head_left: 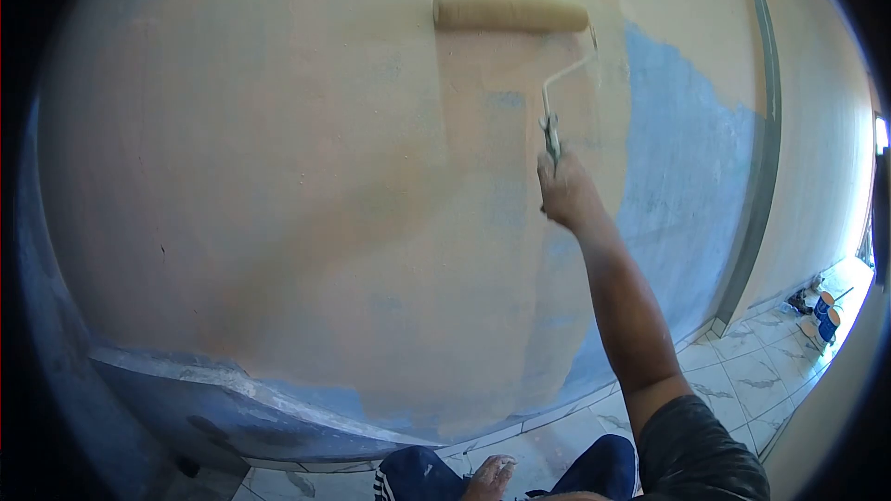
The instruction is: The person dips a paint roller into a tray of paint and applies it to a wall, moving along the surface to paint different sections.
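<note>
My right hand (566, 190) is wrapped round the handle of a paint roller (510, 13), with the arm stretched up and forward. The roller's wide beige sleeve lies level against the wall (325, 130), high up, and its bent wire frame runs down to the handle. Beige paint covers much of the wall, with a bluish area (682, 121) at the right and thinner bluish patches below the roller. At the bottom edge, between my knees, my left hand (490, 478) shows whitish marks on its fingers; whether it holds anything is hidden.
A grey-green vertical strip (767, 130) divides the wall at the right. Blue paint containers (828, 323) stand on the marble-patterned tile floor (756, 380) at the far right. A ledge (269, 397) runs along the wall's lower left.
</note>
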The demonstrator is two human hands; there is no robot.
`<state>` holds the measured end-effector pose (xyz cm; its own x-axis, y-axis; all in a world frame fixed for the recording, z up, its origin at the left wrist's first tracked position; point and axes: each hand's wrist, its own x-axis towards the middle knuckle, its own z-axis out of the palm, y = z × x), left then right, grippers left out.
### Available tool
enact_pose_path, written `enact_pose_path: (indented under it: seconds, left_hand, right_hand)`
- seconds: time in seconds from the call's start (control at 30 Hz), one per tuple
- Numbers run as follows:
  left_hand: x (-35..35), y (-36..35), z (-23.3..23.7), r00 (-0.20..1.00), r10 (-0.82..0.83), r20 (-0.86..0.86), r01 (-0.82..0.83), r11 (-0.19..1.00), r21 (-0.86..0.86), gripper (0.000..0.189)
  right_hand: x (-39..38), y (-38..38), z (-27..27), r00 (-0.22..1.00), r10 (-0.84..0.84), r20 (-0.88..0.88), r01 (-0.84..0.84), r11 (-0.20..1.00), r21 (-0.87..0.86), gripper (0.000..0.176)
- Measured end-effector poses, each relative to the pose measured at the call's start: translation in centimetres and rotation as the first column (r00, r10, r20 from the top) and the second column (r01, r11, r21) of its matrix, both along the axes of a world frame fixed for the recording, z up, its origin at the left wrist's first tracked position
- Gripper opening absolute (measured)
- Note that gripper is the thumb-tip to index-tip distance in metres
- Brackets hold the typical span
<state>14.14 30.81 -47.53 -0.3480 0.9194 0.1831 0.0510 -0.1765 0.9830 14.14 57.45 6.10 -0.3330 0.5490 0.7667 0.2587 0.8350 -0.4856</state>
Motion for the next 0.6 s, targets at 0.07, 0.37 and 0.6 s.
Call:
enact_pose_path:
  seconds: [0.07, 0.37, 0.6]
  left_hand:
    - [-0.1, -0.1, 0.2, 1.000, -0.006, -0.015, 0.005, 1.000, -0.013, 0.039]
    - [-0.6, -0.3, 1.4, 0.998, -0.004, -0.059, -0.002, 0.995, -0.100, 0.044]
    - [-1.5, -1.5, 7.4, 0.964, 0.048, -0.261, -0.059, 0.998, -0.034, 0.021]
  right_hand:
    - [-1.1, 0.9, 3.1, 0.999, -0.013, -0.050, 0.017, 0.997, 0.074, 0.039]
    - [-0.7, -3.9, 9.4, 0.989, 0.098, -0.112, -0.113, 0.984, -0.136, 0.035]
    - [0.0, -2.9, -1.4, 0.999, 0.014, -0.043, -0.019, 0.993, -0.120, 0.036]
